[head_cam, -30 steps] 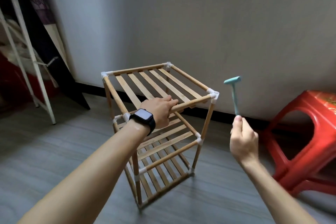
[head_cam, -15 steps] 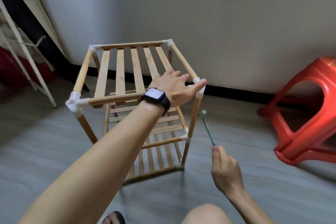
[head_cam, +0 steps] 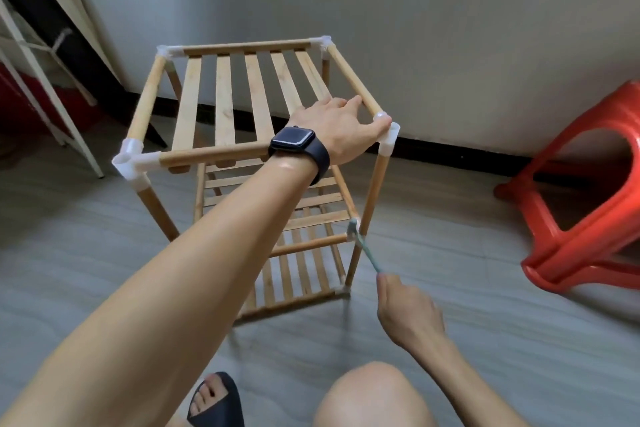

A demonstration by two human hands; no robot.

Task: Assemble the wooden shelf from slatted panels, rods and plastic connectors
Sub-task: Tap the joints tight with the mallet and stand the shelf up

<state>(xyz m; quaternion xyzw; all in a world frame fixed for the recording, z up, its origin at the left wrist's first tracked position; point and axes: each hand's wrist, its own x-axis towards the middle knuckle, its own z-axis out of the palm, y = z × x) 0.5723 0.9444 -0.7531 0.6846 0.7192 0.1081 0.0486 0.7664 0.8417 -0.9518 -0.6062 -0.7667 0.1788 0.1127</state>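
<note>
hammer (head_cam: 367, 251) lowered to shelf (head_cam: 221, 104) middle-tier corner

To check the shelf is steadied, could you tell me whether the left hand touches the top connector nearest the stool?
Touching. In the head view the left hand rests its thumb directly on the white connector.

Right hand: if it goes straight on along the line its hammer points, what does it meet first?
The right hand grips a small teal hammer aimed up and to the left. First in that line is the white plastic connector at the shelf's middle tier, on the near right post. The hammer head looks to be at it, but blur hides whether they touch.
</note>
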